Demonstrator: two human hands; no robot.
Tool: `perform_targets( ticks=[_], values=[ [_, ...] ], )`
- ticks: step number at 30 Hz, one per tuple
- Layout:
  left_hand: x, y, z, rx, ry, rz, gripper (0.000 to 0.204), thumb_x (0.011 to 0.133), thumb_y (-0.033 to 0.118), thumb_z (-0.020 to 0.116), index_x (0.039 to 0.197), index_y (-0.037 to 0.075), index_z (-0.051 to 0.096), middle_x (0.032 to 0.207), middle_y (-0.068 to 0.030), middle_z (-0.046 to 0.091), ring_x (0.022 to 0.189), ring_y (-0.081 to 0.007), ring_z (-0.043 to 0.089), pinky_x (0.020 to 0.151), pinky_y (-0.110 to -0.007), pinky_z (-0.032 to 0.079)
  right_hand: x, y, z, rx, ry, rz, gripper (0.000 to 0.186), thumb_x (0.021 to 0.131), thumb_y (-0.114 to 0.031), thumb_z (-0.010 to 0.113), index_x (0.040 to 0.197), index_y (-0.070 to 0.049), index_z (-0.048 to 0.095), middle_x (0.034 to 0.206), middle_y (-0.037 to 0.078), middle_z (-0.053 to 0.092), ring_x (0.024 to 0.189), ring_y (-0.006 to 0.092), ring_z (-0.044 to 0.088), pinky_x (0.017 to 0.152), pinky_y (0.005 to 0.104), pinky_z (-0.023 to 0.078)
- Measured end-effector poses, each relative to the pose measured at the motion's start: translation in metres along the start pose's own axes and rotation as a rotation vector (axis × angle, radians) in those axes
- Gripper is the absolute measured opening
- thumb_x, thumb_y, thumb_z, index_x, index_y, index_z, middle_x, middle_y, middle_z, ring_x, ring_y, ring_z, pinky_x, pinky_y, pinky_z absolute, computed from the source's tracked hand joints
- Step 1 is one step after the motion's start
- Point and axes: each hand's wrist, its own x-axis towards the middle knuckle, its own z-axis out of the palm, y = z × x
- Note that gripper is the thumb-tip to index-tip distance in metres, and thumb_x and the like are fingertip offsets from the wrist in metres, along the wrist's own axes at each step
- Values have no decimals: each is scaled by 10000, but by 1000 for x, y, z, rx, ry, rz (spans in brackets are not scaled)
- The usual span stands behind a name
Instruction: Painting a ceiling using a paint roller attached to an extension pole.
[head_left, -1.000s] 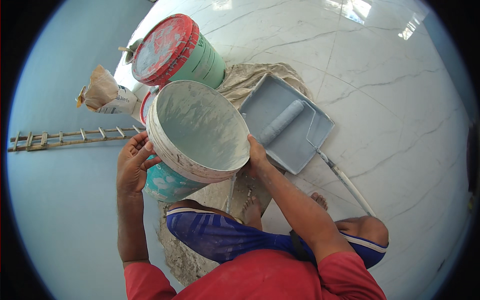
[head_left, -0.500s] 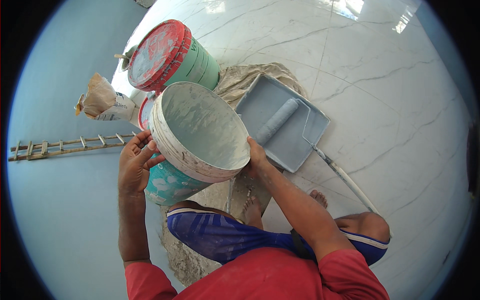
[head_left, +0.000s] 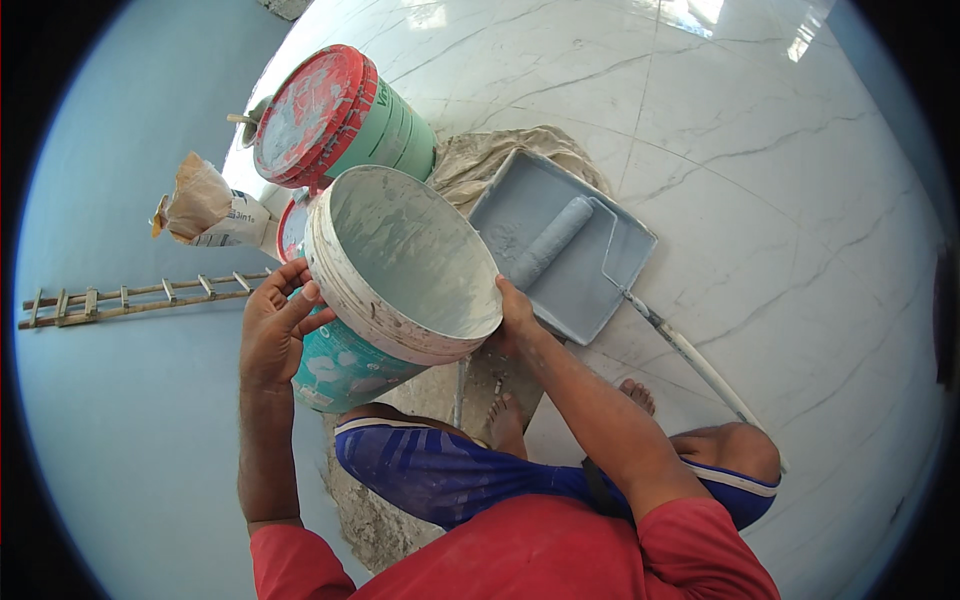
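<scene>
My left hand (head_left: 280, 325) grips the left side of a turquoise-and-white bucket (head_left: 340, 375), its inside coated with pale grey paint. My right hand (head_left: 515, 315) holds the bucket's right side as it leans toward a grey paint tray (head_left: 615, 270). A roller (head_left: 550, 245) with grey paint lies in the tray, its long pole (head_left: 705, 365) reaching out across the tiles. Rippled paint shows left of the roller; whether paint is flowing from the bucket is hidden.
Behind are a red-lidded green bucket (head_left: 380, 135), another red-lidded bucket (head_left: 292, 225), a torn paper bag (head_left: 205, 205) and a crumpled drop cloth (head_left: 520, 140). A wooden ladder (head_left: 140, 295) lies along the left against pale blue. My bare feet (head_left: 505, 420) are below.
A rippled patch has appeared in the tray's paint, left of the roller. The surroundings have shifted slightly in view; both hands keep their hold on the bucket.
</scene>
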Motion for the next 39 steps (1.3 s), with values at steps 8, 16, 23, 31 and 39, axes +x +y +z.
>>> perform_targets(
  ticks=[8,16,23,31,39],
  values=[
    [-1,1,1,8,-15,-3,522,922,128,689,1315,-108,439,1129,-115,593,919,-139,670,737,-257,634,-16,-3,11,-11,14,33,597,1061,-406,265,1449,30,392,1448,208,489,1308,344,502,1113,483,371],
    [1,2,4,5,-34,-6,521,921,122,686,1317,-110,439,1159,-125,584,933,-150,669,747,-260,633,-14,-3,5,18,-37,36,603,1060,-408,256,1469,22,366,1474,209,460,1336,345,475,1132,489,353],
    [0,5,10,5,-34,-5,548,913,123,698,1329,-114,431,1162,-125,582,933,-148,664,754,-264,632,-9,1,0,41,-25,22,585,1051,-440,274,1425,-25,447,1392,189,545,1241,343,555,1033,498,437],
    [-3,-1,-21,-29,-13,-1,520,937,159,674,1323,-107,450,1153,-123,590,935,-156,678,752,-278,638,-23,-10,22,-132,53,3,601,1052,-434,306,1416,29,431,1367,196,561,1205,325,587,1018,467,475],
    [-4,-22,-115,-116,87,81,525,1009,369,568,1299,-65,513,1118,-107,647,944,-158,681,787,-294,617,-53,-46,90,-431,22,-287,579,1013,-456,408,1243,50,571,1108,186,662,911,301,694,663,451,594]
  ],
)
